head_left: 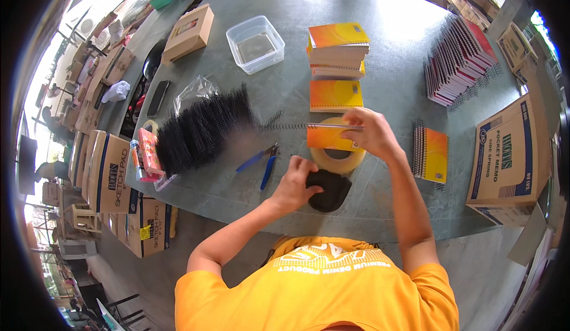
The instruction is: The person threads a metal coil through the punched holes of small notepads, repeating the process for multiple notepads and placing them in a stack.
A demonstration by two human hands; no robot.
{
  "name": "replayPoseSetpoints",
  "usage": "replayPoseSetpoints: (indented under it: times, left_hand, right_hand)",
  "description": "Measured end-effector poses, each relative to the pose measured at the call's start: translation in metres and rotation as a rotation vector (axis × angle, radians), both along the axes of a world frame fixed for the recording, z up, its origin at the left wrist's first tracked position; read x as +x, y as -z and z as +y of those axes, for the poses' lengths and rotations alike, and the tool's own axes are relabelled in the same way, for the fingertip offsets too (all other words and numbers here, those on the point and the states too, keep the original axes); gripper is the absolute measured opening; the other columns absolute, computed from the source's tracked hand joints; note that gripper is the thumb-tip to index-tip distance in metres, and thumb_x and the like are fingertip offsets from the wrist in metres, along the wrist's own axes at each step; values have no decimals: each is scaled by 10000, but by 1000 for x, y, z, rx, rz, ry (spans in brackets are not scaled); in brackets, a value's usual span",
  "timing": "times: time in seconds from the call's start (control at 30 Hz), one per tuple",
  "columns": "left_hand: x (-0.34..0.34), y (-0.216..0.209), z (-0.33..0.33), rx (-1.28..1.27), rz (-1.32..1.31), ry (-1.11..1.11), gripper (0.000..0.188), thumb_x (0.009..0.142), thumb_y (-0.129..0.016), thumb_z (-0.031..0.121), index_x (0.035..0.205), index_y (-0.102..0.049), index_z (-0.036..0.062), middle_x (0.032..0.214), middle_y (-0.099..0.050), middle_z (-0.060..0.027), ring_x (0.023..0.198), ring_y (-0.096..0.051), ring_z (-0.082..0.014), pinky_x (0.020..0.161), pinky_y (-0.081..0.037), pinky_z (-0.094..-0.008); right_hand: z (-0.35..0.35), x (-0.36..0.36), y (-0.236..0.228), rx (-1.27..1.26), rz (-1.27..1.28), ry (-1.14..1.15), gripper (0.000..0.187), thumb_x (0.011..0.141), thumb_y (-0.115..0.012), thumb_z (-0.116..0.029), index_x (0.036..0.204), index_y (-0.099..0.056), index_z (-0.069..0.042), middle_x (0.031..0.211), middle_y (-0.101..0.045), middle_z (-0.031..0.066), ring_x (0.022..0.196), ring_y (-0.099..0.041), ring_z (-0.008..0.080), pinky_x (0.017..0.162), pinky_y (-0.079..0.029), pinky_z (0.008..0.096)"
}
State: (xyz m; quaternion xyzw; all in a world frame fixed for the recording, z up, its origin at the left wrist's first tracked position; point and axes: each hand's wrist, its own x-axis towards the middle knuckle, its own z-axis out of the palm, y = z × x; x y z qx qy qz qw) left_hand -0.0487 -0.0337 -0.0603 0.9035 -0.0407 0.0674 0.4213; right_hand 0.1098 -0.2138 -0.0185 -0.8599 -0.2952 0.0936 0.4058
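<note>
My right hand (371, 132) is closed at the right end of a small orange memo pad (329, 138). A thin dark spiral wire (282, 126) lies along the pad's far edge and sticks out well to the left. Beneath the pad is a wide roll of tape (337, 163). Nearer to me, my left hand (295, 184) curls its fingers and thumb about the left edge of a rounded black object (329, 193), perhaps a case or cushion. Left of that hand lie blue-handled pliers (267, 163). A big heap of black spiral wires (202, 129) rests further left.
Stacks of yellow-orange memo pads (337, 95) stand beyond my hands. Bound memo pads (430, 153) and red-covered notebooks (460, 64) are on the right, beside a cardboard carton (510, 159). A clear plastic tub (255, 45) and an open cardboard box (189, 33) sit at the back left.
</note>
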Motion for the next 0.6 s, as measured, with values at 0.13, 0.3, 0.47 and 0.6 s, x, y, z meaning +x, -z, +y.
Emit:
replayPoseSetpoints:
  times: [0.13, 0.3, 0.47, 0.6]
  left_hand:
    - [14, -48, 31, 15, -213, -117, 350, 692, -708, 19, 974, -501, 18, 944, -526, -167, 906, -538, -354, 805, -457, -402]
    - [19, -59, 42, 335, -122, 85, 462, 708, -585, -18, 1164, -580, 54, 978, -613, -131, 854, -613, -228, 776, -491, -321]
    - [34, -76, 38, 198, -568, -218, 468, 692, -700, 91, 1147, -631, 172, 822, -576, -92, 772, -589, -248, 730, -498, -348]
    - [26, -45, 41, 553, -182, 293, 390, 763, -675, 28, 1143, -636, 104, 850, -585, -88, 784, -568, -223, 707, -479, -323]
  right_hand:
    - [-28, 2, 39, 509, 560, -1, 252, 749, -742, -53, 984, -662, -9, 913, -677, 34, 801, -620, 122, 742, -506, 247]
    - [-20, -6, 47, 653, 628, -58, 283, 786, -695, 10, 1067, -668, -17, 950, -671, 25, 857, -600, 87, 791, -490, 226]
    - [-21, -11, 46, 626, 662, -55, 279, 778, -701, 11, 1054, -668, 1, 974, -672, 37, 881, -599, 93, 808, -489, 235]
    - [-16, -16, 49, 616, 623, -84, 298, 764, -713, 11, 1058, -661, 15, 989, -672, 56, 883, -602, 109, 811, -494, 250]
